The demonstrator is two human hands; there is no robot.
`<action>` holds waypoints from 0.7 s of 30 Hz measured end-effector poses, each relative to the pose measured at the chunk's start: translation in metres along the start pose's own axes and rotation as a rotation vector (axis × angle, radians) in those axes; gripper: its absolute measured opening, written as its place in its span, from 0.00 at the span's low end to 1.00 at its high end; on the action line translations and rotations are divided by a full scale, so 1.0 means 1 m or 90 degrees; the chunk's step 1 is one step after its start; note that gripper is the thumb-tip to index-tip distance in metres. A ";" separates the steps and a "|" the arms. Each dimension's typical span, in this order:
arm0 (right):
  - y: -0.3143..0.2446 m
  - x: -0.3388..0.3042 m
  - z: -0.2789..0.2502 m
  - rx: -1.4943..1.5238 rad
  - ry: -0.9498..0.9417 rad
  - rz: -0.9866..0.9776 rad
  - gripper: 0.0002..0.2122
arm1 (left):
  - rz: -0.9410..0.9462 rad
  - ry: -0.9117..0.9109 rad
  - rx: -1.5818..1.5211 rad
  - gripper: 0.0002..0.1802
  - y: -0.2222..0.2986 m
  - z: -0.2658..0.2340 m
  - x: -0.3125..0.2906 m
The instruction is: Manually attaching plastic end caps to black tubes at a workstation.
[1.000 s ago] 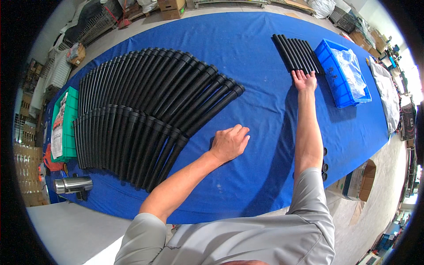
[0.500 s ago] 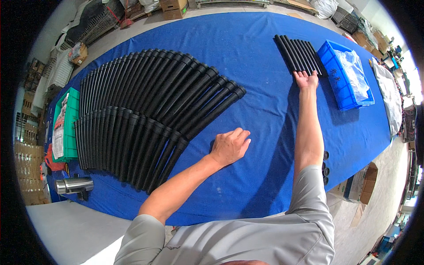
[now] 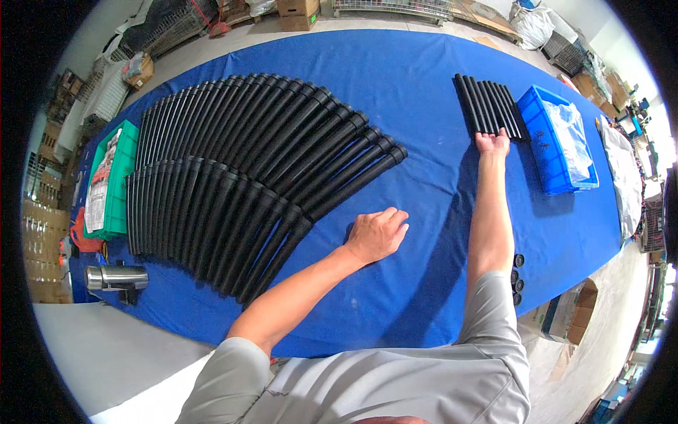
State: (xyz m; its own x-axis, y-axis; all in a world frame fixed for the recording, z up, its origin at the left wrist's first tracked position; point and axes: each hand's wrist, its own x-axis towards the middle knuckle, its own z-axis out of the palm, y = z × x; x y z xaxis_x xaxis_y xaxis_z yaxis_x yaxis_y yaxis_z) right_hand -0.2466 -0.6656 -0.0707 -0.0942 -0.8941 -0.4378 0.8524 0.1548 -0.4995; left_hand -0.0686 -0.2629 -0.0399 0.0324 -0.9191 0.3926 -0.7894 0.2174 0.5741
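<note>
On the blue cloth, my left hand (image 3: pixel 377 235) rests with its fingers curled in and nothing visible in them. It lies just right of a large fan of black tubes (image 3: pixel 233 187), laid in two rows with thicker collars at their upper ends. My right arm reaches far forward. Palm up, my right hand (image 3: pixel 492 142) touches the near ends of a smaller group of thin black tubes (image 3: pixel 489 106) lying side by side. Its fingers are slightly apart at those ends, and no tube is lifted.
A blue crate (image 3: pixel 540 145) with clear plastic bags stands right of the thin tubes. Several black round caps (image 3: pixel 518 279) lie by the table's right edge. At the left are a green crate (image 3: pixel 121 185) and a metal flask (image 3: pixel 115 277). An open carton (image 3: pixel 571 311) sits below the table.
The whole view has shifted slightly. Both hands stay in nearly the same places, the right still at the ends of the thin tubes.
</note>
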 end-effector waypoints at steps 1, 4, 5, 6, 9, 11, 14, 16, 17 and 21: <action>0.007 -0.017 0.001 -0.010 0.009 0.019 0.19 | -0.012 0.005 -0.005 0.10 -0.004 0.000 -0.002; 0.018 -0.061 -0.007 -0.046 0.047 0.004 0.20 | -0.034 0.037 -0.022 0.11 -0.012 0.000 -0.004; 0.009 -0.069 -0.015 -0.072 0.033 0.019 0.20 | -0.040 0.055 -0.045 0.10 -0.012 0.001 -0.003; -0.003 -0.072 -0.029 -0.099 0.022 0.028 0.20 | -0.029 0.056 -0.055 0.10 -0.010 0.001 -0.001; -0.041 -0.085 -0.069 -0.234 0.002 0.061 0.20 | -0.116 0.058 -0.154 0.12 -0.014 0.001 0.003; -0.053 -0.110 -0.082 -0.262 0.013 0.092 0.19 | -0.132 0.095 -0.186 0.12 -0.019 0.001 0.003; -0.082 -0.150 -0.102 -0.319 -0.070 0.120 0.20 | -0.177 0.155 -0.253 0.15 -0.023 -0.001 0.003; -0.095 -0.202 -0.087 -0.477 -0.087 0.120 0.21 | -0.119 0.250 -0.231 0.20 -0.026 -0.003 0.005; -0.106 -0.203 -0.095 -0.503 -0.112 0.144 0.20 | -0.118 0.249 -0.238 0.20 -0.025 -0.003 0.007; -0.115 -0.238 -0.082 -0.691 -0.224 0.262 0.16 | -0.066 0.253 -0.290 0.28 -0.024 -0.005 0.007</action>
State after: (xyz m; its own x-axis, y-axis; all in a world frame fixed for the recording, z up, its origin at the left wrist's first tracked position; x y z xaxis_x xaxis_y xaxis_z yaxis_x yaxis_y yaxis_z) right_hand -0.3647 -0.4362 0.0293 0.3713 -0.7342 -0.5684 -0.1056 0.5748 -0.8115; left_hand -0.0462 -0.2734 -0.0477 0.3905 -0.7692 0.5058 -0.4313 0.3325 0.8387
